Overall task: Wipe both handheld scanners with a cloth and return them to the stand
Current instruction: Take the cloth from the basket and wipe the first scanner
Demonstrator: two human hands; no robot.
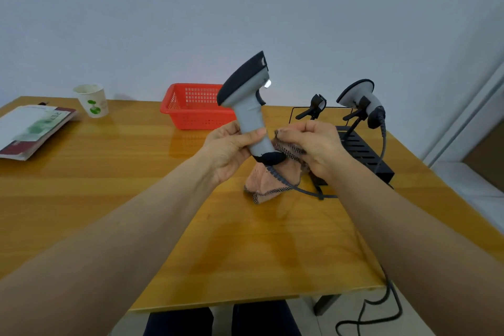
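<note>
Here we see two grey scanners, one pink cloth [261, 185].
Our left grip [229, 150] clasps one scanner [245, 106]; our right grip [319, 147] pinches the cloth; other scanner [357, 93] sits in black stand [362, 150].

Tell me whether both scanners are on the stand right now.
No: the left hand grips one scanner above the table; only the other scanner sits on the stand.

Left hand [227, 148] grips scanner [246, 106]; right hand [316, 144] pinches cloth [268, 185].
</note>
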